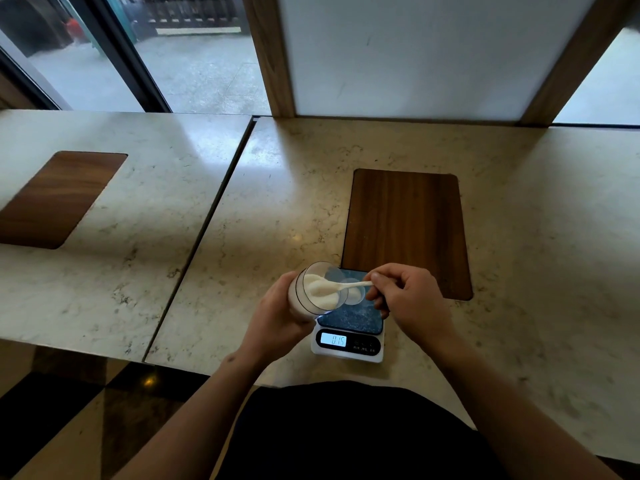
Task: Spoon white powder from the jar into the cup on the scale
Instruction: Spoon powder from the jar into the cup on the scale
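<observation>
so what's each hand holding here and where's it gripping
The left hand wraps the side of the tilted jar. The right hand pinches the end of the white spoon's handle, its bowl inside the jar's mouth.

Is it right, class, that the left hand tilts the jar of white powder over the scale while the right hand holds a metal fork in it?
Not quite. The head view shows the right hand holding a white spoon, not a metal fork, its bowl in the powder. The rest stands: the left hand tilts the jar over the scale.
</observation>
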